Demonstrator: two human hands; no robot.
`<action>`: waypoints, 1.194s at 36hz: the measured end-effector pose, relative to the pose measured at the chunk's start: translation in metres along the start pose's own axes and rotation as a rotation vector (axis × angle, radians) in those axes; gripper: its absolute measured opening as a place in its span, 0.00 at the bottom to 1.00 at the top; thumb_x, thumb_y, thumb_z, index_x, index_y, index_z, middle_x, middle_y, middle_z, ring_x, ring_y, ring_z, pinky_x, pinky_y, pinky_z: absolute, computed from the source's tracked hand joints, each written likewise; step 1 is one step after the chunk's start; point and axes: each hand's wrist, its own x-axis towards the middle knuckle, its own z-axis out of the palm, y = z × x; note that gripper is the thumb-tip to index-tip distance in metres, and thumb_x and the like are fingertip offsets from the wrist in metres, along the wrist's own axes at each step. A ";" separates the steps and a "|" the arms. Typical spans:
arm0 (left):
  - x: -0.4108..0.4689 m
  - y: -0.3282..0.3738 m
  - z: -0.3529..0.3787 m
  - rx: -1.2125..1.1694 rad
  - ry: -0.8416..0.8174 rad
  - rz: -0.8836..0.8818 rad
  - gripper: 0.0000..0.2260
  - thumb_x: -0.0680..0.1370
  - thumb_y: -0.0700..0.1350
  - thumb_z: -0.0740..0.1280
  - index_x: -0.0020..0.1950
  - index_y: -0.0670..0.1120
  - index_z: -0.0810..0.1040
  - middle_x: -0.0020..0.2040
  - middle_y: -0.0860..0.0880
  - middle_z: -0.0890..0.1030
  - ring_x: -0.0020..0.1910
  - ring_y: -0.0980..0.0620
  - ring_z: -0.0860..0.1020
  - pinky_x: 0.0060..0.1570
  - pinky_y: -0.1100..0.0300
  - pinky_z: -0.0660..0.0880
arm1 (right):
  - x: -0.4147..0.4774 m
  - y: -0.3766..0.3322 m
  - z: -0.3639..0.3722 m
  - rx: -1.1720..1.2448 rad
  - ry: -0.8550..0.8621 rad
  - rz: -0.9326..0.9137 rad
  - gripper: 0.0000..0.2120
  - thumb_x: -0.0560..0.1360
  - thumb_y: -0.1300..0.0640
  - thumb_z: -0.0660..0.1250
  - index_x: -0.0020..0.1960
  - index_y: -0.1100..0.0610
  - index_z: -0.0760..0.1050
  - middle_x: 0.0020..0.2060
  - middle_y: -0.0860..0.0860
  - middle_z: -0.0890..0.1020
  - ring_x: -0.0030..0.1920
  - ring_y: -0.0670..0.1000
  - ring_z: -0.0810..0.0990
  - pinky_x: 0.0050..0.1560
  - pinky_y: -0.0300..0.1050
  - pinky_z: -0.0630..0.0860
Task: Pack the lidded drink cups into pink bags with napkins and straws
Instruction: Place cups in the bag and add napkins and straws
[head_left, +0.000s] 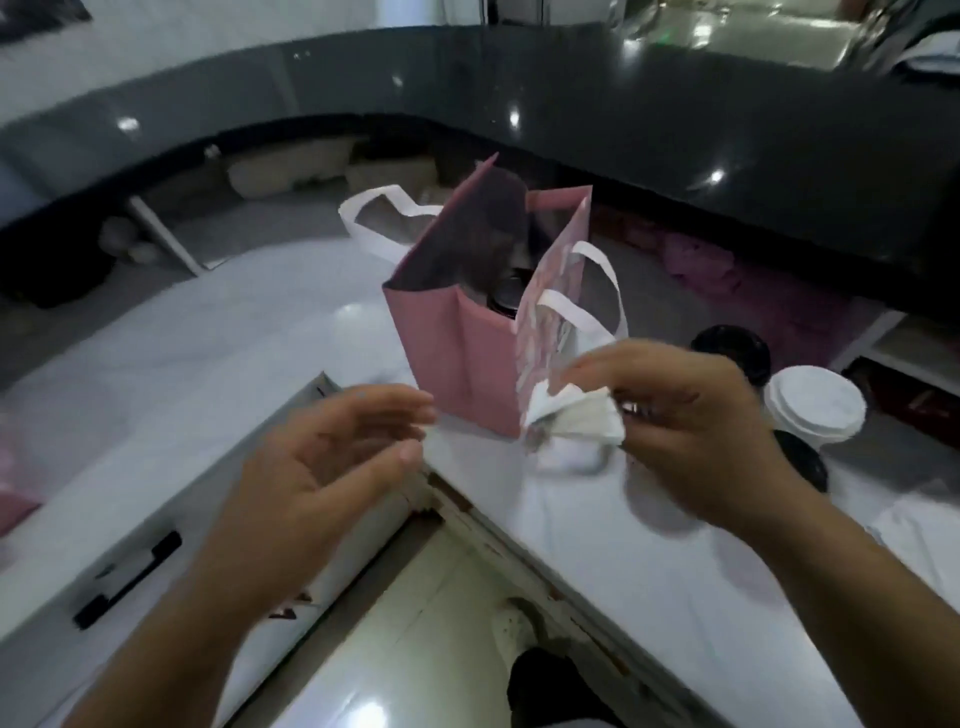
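A pink paper bag (457, 358) with white handles stands open on the white counter (597, 545). The dark lid of a cup (506, 299) shows inside it. My right hand (685, 415) pinches a bunch of white napkins (566, 415) just in front of the bag's right corner. Just left of the bag's base, my left hand (332, 447) hovers with fingers straight and holds nothing. To the right of the bag stand a cup with a white lid (815, 405) and a cup with a black lid (732, 348). Motion blurs both hands.
Another black lid (802, 457) lies near my right wrist. A raised dark counter (675, 130) curves behind the bag. A drawer front with a black handle (127, 579) sits below the counter at left. Something pink (10, 499) shows at the far left edge.
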 end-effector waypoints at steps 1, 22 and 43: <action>0.016 0.001 -0.005 0.058 0.049 -0.004 0.11 0.73 0.40 0.72 0.54 0.48 0.84 0.51 0.51 0.85 0.53 0.53 0.83 0.51 0.67 0.77 | 0.015 0.005 -0.006 0.024 0.048 -0.040 0.10 0.71 0.67 0.73 0.50 0.57 0.84 0.47 0.52 0.86 0.47 0.54 0.85 0.47 0.57 0.80; 0.222 -0.038 -0.033 0.764 -0.277 -0.188 0.21 0.83 0.45 0.57 0.76 0.56 0.65 0.73 0.55 0.70 0.68 0.54 0.71 0.58 0.64 0.65 | 0.209 0.081 -0.004 -0.390 -0.293 0.315 0.10 0.78 0.58 0.67 0.54 0.47 0.84 0.44 0.41 0.84 0.45 0.39 0.82 0.48 0.40 0.78; 0.326 -0.094 -0.146 0.459 -0.686 0.039 0.28 0.80 0.40 0.64 0.75 0.63 0.64 0.62 0.68 0.67 0.57 0.66 0.69 0.46 0.79 0.66 | 0.305 0.084 0.086 -0.685 -0.600 0.673 0.13 0.80 0.50 0.63 0.64 0.46 0.77 0.61 0.42 0.80 0.58 0.42 0.78 0.62 0.45 0.75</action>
